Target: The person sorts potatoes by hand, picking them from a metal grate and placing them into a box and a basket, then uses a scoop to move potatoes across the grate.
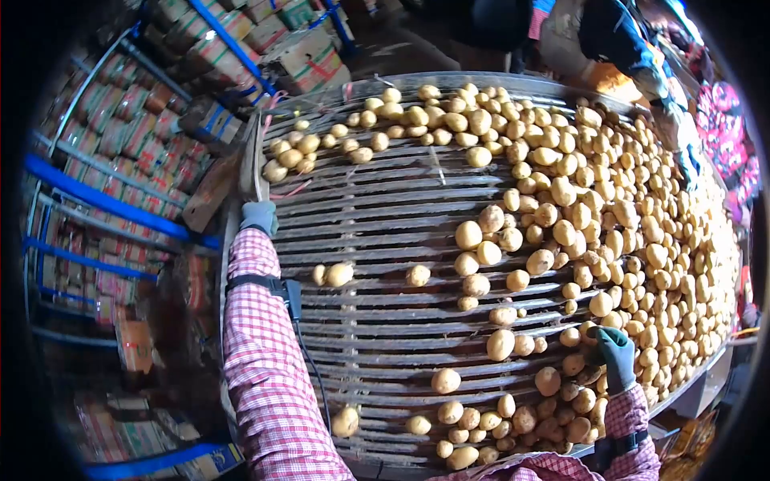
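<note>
A wide slatted table [377, 228] fills the middle of the view, with potatoes [563, 191] heaped thickly over its right side. My left hand [259, 217], in a grey-green glove, rests at the table's left edge; its fingers are too small and hidden to tell. On the right, my right hand [615, 351] in a dark green glove reaches in among the potatoes, its fingers bent down at them. Whether a potato is within those fingers cannot be made out. A few potatoes [340, 274] lie scattered on the slats between my hands.
Stacked boxes [309, 64] and blue metal rails [120, 200] stand at the left. Across the table at the upper right, a person's gloved arm [682, 132] reaches over the potatoes. Someone in pink patterned clothing [726, 128] is beyond. A cable hangs by my left forearm.
</note>
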